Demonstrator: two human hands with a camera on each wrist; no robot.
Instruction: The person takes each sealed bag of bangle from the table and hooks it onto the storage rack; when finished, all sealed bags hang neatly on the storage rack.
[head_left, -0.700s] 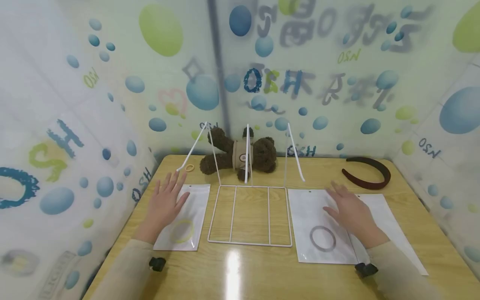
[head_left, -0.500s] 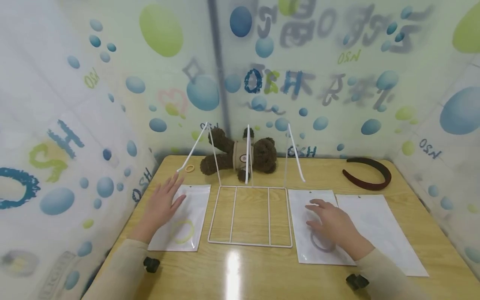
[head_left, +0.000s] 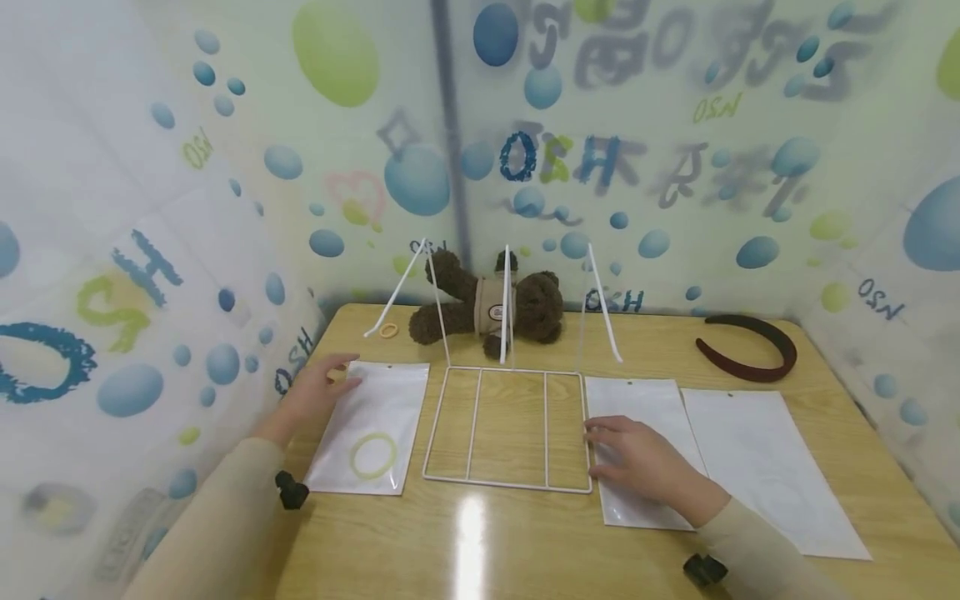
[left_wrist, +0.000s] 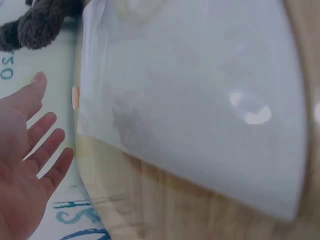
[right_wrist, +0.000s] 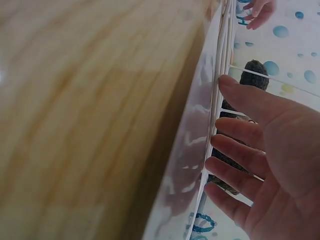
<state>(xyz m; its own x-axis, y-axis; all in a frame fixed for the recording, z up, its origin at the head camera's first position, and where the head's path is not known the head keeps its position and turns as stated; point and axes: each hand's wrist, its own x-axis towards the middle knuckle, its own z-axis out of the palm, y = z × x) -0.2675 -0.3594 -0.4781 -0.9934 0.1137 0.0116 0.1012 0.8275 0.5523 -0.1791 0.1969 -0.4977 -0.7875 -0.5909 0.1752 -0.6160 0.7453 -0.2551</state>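
A white wire rack (head_left: 509, 485) with three slanting upright prongs stands mid-table. Beside its right edge my right hand (head_left: 648, 462) hovers over a white pouch (head_left: 637, 392), fingertips right at the rack's side wire and nothing in its grasp. In the right wrist view the fingers of this hand (right_wrist: 265, 150) are spread. On the left, my left hand (head_left: 315, 396) is at the upper left edge of another white pouch (head_left: 408, 392), which shows a pale yellow ring (head_left: 373, 456). The left wrist view shows that hand (left_wrist: 30, 150) with fingers apart, holding nothing.
A dark brown teddy bear (head_left: 540, 308) in a beige top lies behind the rack. A small tan ring (head_left: 388, 331) is near the back left. A dark brown headband (head_left: 783, 350) lies back right, behind a third white pouch (head_left: 765, 450). Printed walls (head_left: 660, 200) enclose the table.
My right hand has moved left across the pouch to the rack's right edge, covering the grey ring there. My left hand has drawn left to the pouch's edge. The head view has shifted slightly.
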